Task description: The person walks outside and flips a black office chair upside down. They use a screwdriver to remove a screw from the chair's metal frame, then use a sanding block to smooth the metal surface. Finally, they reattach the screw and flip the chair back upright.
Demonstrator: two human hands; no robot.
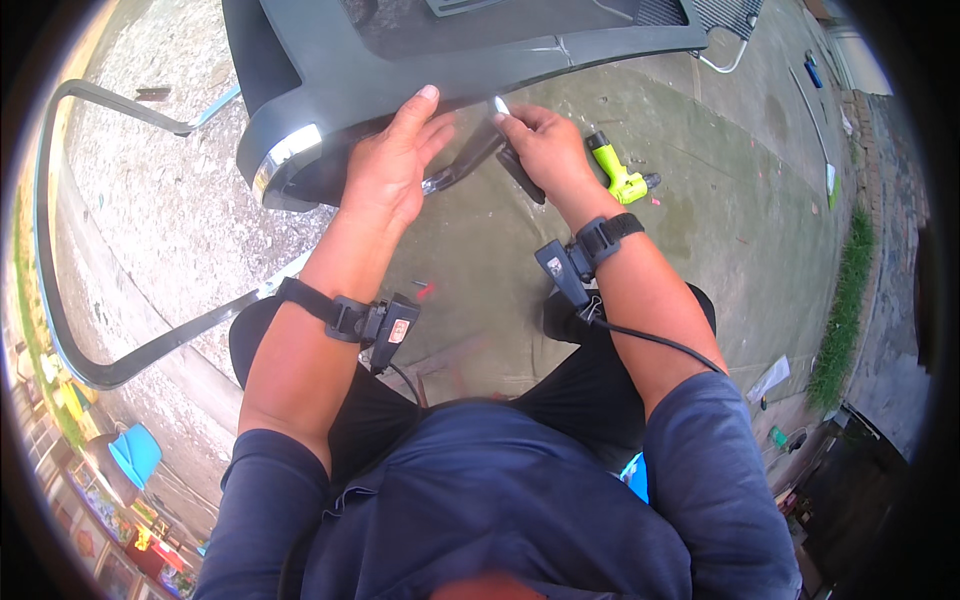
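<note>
A large dark grey moulded panel [400, 60], curved like a car bumper and with a shiny chrome piece [285, 155] at its left corner, lies in front of me. Along its near edge, my left hand [390, 155] is open, fingers spread and thumb up against the panel. To its right, my right hand [548, 150] is closed round a dark handle [520, 178] just below the same edge; what kind of tool it is I cannot make out. A dark bar [465, 162] with a shiny end shows between the hands. A lime-green cordless drill [622, 175] lies on the floor beside my right hand.
A bent metal tube frame [75, 350] stands at the left. Dark woven mesh on a metal frame [728, 20] is at the far right. A blue bucket [135, 455] sits lower left. Grass [845, 310] borders the concrete at right. Each wrist wears a strapped device with a cable.
</note>
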